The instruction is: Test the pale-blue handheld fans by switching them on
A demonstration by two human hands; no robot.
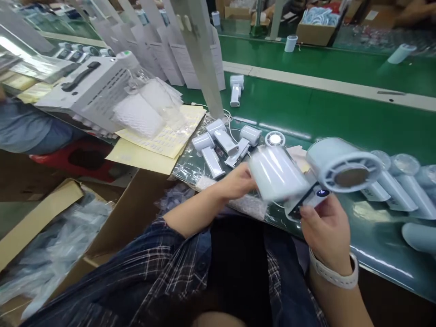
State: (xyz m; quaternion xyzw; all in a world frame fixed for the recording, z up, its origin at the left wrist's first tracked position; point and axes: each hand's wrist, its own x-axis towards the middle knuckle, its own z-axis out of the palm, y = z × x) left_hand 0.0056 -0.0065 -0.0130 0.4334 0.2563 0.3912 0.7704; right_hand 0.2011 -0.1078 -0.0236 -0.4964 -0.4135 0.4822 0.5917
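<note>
My right hand (327, 229) grips the handle of a pale blue handheld fan (342, 165), whose round grille faces me and whose small display is lit. My left hand (238, 181) is closed on a blurred white fan part or pouch (277, 175) held against the fan's handle. Both hands hover over the near edge of the green conveyor belt (334, 118). A white watch sits on my right wrist.
Several white fans (221, 143) lie on the belt by my left hand, and more pale blue fans (398, 181) line up at the right. Yellow sticker sheets (160, 141), bubble bags, a white machine (91, 88) and a cardboard box of plastic bags (51, 245) are at the left.
</note>
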